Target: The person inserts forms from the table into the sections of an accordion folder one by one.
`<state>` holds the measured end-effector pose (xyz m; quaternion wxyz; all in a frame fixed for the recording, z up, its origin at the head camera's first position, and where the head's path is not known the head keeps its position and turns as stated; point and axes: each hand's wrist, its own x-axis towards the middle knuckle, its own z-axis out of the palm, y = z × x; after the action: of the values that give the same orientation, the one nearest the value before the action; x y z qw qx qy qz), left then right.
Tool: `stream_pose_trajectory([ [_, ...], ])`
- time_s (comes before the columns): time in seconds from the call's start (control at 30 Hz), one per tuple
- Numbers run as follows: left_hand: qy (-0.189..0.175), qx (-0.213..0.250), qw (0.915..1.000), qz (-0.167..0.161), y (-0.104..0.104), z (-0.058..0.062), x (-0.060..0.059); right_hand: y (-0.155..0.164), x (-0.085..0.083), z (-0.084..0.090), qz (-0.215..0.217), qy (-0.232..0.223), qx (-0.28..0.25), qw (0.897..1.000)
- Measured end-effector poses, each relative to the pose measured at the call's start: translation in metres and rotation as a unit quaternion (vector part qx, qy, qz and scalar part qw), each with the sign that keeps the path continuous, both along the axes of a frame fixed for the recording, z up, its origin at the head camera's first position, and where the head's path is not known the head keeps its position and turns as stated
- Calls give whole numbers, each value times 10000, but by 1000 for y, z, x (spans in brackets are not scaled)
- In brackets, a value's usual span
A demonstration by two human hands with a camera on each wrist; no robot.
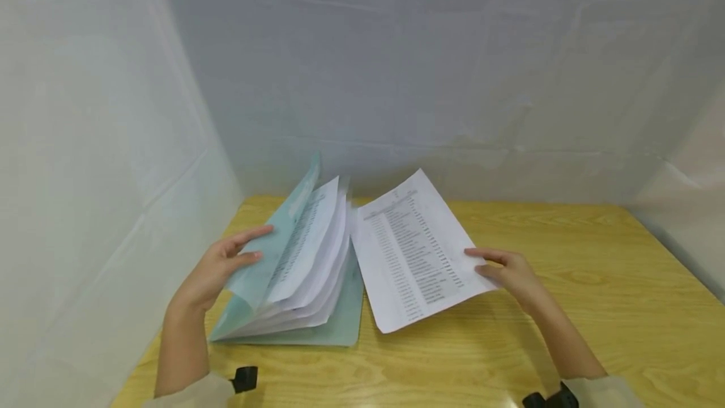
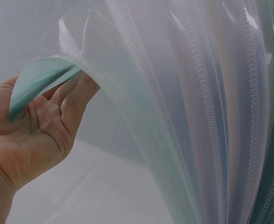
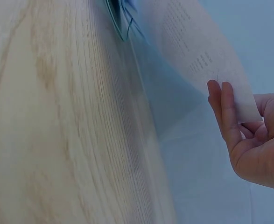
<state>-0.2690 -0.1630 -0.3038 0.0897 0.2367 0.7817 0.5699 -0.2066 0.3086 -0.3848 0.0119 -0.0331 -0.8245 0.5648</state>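
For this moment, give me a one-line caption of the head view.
Left hand lifts the green folder cover while right hand holds a printed sheet.

A recording booth: white sheets point(image 1: 396, 68) enclose a wooden table point(image 1: 595, 307).

Nothing here can be read. The white printed sheet of paper point(image 1: 416, 250) that my right hand point(image 1: 510, 272) pinches by its edge carries rows of small black type in columns, too fine and blurred to make out. The pages in my pale green plastic display folder point(image 1: 294, 269) show only faint grey lines.
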Motion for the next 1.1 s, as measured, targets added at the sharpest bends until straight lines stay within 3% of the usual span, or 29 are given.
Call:
stream_pose_trajectory([
  [0.1, -56, 66, 9999, -56, 1, 3, 1, -1, 4, 10, 8, -87, -13, 10000],
  [0.47, -84, 62, 9999, -12, 1, 3, 1, -15, -2, 8, 61, -72, -214, 9997],
  [1.1, -125, 116, 9999, 20, 3, 3, 1, -49, -6, 6, -307, -31, -175, 9994],
])
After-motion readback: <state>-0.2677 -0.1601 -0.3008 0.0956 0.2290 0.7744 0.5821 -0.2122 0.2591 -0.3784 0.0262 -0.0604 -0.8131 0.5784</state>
